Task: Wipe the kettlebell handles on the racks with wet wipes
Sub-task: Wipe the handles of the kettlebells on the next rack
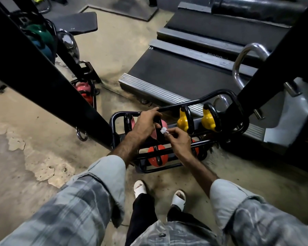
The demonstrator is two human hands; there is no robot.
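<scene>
Hands meet at the centre of the head view, both on the pink kettlebell (163, 124) that sits on the top tier of the low black rack (114, 119). Your left hand (146, 124) curls over the top of its black handle (158, 129) and steadies it; your right hand (178, 140) pinches a small crumpled wet wipe (163, 130) against the handle's right side. The handle's visible stretch runs from 12 to 6 o'clock between your hands, so the wiping stroke should probably follow that line, with the right hand nearer the unwiped lower part. From your right hand, two yellow kettlebells (183, 121) stand at about 2 o'clock along the same rail, likely next in turn. An orange-red kettlebell (157, 158) rests on the lower tier at 7 o'clock, below your right wrist. More kettlebells, pink and red, hang on another rack at 10 o'clock, well apart.
</scene>
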